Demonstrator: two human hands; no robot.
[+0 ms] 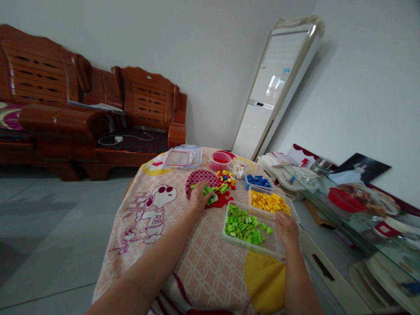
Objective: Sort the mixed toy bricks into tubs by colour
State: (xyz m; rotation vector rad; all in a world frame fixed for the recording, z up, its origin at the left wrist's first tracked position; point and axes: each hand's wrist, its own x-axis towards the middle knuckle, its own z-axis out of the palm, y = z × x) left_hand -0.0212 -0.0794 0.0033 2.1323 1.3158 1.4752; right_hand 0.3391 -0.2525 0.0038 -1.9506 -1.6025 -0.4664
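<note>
My left hand [197, 197] is at the edge of a loose pile, its fingers curled around some green toy bricks [208, 190]. Just beyond it lies a round maroon checked mat [194, 177]. Red bricks [224, 200] and a few yellow ones [226, 175] make up the rest of the pile. On the right, my right hand [286, 228] is closed on the rim of a clear plastic box [241, 244] that holds green bricks [243, 223]. How many bricks my left fingers cover is hidden.
Behind the green box stand a box of yellow bricks [269, 202] and one of blue bricks [259, 180]. White bricks [239, 169], a round pink-tinted tub [220, 162] and stacked lids [183, 157] sit at the back. A glass-topped cabinet [344, 227] borders the table's right side.
</note>
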